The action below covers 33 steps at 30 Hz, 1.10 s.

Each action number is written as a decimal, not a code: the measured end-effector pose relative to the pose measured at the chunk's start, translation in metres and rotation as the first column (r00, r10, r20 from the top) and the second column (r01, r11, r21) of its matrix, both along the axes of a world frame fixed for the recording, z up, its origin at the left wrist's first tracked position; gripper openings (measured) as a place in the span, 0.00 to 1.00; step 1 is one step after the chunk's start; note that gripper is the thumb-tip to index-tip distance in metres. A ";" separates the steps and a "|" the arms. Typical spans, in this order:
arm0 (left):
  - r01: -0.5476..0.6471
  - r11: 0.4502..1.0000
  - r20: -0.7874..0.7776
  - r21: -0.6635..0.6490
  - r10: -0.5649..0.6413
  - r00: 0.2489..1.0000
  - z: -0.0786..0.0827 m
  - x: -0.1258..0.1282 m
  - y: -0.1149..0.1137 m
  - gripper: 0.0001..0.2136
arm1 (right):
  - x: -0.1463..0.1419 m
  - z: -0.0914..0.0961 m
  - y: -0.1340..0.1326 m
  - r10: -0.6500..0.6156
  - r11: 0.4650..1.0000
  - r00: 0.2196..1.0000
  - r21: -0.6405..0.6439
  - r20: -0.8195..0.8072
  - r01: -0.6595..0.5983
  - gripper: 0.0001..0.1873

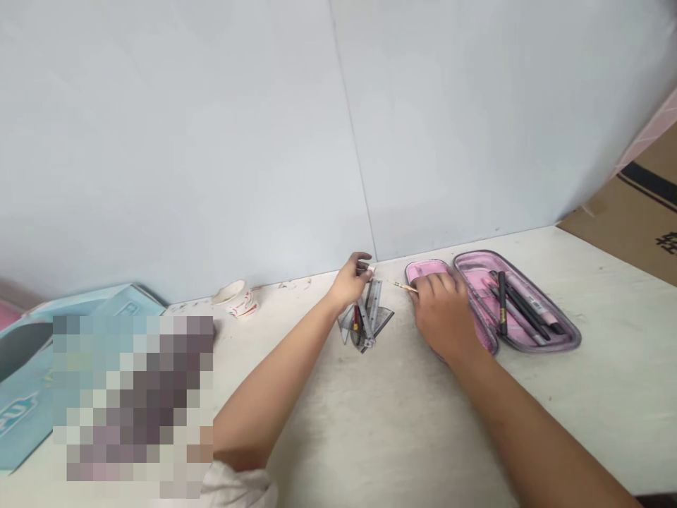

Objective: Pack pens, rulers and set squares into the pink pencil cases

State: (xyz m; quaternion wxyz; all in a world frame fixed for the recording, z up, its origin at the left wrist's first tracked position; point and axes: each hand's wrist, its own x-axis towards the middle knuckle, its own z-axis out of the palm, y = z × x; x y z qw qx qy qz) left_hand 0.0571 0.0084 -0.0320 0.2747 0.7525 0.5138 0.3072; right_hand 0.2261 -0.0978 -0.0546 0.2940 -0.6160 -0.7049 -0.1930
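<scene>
Working over a pale table (381, 437), a person keeps both bare hands at and just left of an open pink pencil case (515, 303). The right hand (441, 317) lies over the case's near flap, and its weight looks as if it may be keeping the opened case flat. Its grip is closed, and a slim wooden pencil (405, 286) pokes out from under the fingers, sharpened tip aimed left; it seems to be clamped there, though the fingers hide most of it. The left hand (350, 282) sits farther left of the case, with its fingers curled together at the table's back edge. Whether that grip holds anything is hard to tell, though a small pale bit shows at the fingertips.

Just below the left hand lies a loose heap of clear plastic rulers and set squares (367, 317), with a red-and-black pen (356, 321) among them, left of the case. Inside the case, black pens (515, 303) lie side by side in the far compartment, apparently stored lengthwise to fit its shape. Well left of the case stand a white paper cup (235, 298) and a light-blue box (32, 395), with a pixelated patch covering the view beside them. A cardboard box (629, 212) sits beyond the case.
</scene>
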 end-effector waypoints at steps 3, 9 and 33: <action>0.158 0.968 0.466 -0.197 -0.049 0.884 0.009 -0.013 -0.035 0.17 | -0.003 -0.001 -0.003 0.057 0.997 0.998 0.047 -0.038 -0.055 0.13; 0.144 0.904 0.750 -0.403 0.236 0.618 0.010 -0.041 -0.089 0.04 | -0.019 -0.003 -0.017 0.275 0.958 0.960 0.091 -0.047 -0.270 0.12; 0.131 0.938 0.524 -0.321 0.061 0.849 -0.029 -0.053 -0.117 0.14 | -0.030 -0.008 -0.022 0.371 0.921 0.914 0.057 0.162 -0.384 0.08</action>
